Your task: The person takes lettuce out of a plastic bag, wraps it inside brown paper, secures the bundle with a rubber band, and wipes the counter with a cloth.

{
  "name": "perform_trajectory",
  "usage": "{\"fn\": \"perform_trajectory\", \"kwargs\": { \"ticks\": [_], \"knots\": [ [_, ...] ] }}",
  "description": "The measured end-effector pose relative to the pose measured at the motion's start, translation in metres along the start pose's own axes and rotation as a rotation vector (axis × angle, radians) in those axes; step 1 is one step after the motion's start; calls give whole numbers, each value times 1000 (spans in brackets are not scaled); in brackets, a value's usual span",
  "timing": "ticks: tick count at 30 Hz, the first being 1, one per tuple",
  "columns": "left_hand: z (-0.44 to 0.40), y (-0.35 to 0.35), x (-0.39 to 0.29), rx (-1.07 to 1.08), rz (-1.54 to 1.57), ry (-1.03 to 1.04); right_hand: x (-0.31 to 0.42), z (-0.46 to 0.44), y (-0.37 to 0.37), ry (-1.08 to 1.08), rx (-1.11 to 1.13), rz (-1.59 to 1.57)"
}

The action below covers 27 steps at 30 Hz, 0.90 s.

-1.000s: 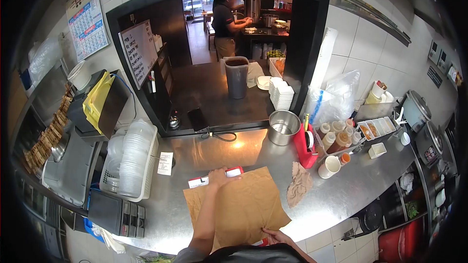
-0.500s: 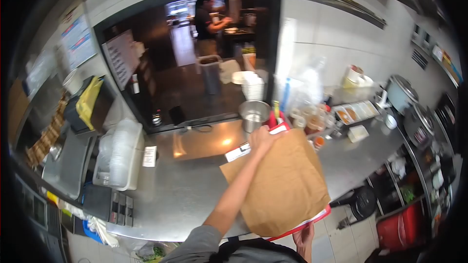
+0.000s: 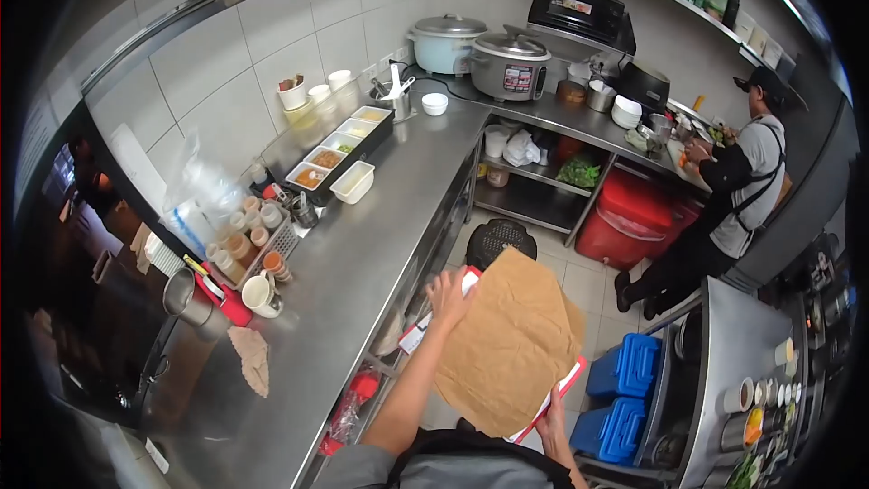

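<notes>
A crumpled sheet of brown paper [image 3: 509, 344], possibly a flattened bag, covers most of a red-edged white board [image 3: 568, 382] in front of my body. My left hand [image 3: 450, 301] is closed on the board's upper left edge, fingers bent over it beside the paper. At the lower right edge, my right hand [image 3: 550, 426] grips the board from the side, its fingers partly hidden underneath. A white piece with dark marks [image 3: 415, 333] shows past my left forearm; what it is I cannot make out.
Along the steel counter [image 3: 362, 244] stand a topping tray [image 3: 339, 156], sauce bottles [image 3: 240, 240], a mug [image 3: 262, 294] and a metal pot [image 3: 187, 297]. A co-worker [image 3: 747, 172] works at the far right counter. Blue bins [image 3: 625, 367] and a black stool [image 3: 501, 240] stand low nearby.
My view has swung right, from the serving window to the rice cookers and the co-worker. The board and paper have turned with me, away from above the counter, still in both hands.
</notes>
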<state>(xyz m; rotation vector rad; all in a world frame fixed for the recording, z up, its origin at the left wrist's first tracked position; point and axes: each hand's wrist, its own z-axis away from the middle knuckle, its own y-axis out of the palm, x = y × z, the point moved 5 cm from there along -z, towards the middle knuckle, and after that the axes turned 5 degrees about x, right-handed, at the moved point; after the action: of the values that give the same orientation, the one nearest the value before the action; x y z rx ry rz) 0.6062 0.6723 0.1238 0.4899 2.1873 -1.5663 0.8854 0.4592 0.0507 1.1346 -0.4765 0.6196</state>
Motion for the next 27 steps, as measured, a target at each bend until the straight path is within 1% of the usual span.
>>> {"fn": "perform_trajectory", "kwargs": {
  "ticks": [1,4,5,8,9,12,13,14,15,16,17,18,19,20,21,22,23,24,25,27],
  "knots": [
    [-11,15,-4,180,109,-39,4,-8,-11,4,-1,1],
    [-44,26,-19,216,127,2,7,-47,-25,9,1,27],
    [-58,33,-18,185,178,10,8,-62,-25,15,18,52],
    [-104,51,0,351,198,-82,11,-111,-10,33,47,113],
    [-117,49,3,230,276,-51,7,-127,-6,42,49,129],
    [-164,26,1,-25,382,143,-2,-182,14,144,44,79],
    [-185,27,8,224,618,36,-11,-202,19,171,64,-3],
    [-199,11,7,207,684,4,-19,-227,14,145,57,-28],
    [-207,-8,4,190,757,-39,-30,-254,6,167,51,-109],
    [-210,-25,7,166,827,-82,-37,-282,-5,156,4,-118],
    [-210,-45,13,-7,840,-8,-41,-309,-5,137,-15,-130],
    [-208,-66,24,-179,838,69,-42,-337,-7,48,-22,-127],
    [-200,-81,45,-247,914,-14,-27,-350,25,21,16,90],
    [-187,-101,70,-289,927,-119,-10,-360,66,-8,58,298],
    [-175,-116,100,-351,918,-177,-30,-406,44,70,66,27],
    [-157,-137,132,-429,803,-251,-50,-455,19,147,75,-243],
    [-135,-153,168,-500,776,-262,-33,-464,58,60,-26,-143],
    [-113,-179,181,-613,611,-346,-30,-493,69,61,-16,-117],
    [-85,-191,212,-633,649,-508,-31,-528,77,63,-3,-91],
    [-40,-219,237,-799,587,-685,-28,-587,103,59,7,-51]
  ]
}}
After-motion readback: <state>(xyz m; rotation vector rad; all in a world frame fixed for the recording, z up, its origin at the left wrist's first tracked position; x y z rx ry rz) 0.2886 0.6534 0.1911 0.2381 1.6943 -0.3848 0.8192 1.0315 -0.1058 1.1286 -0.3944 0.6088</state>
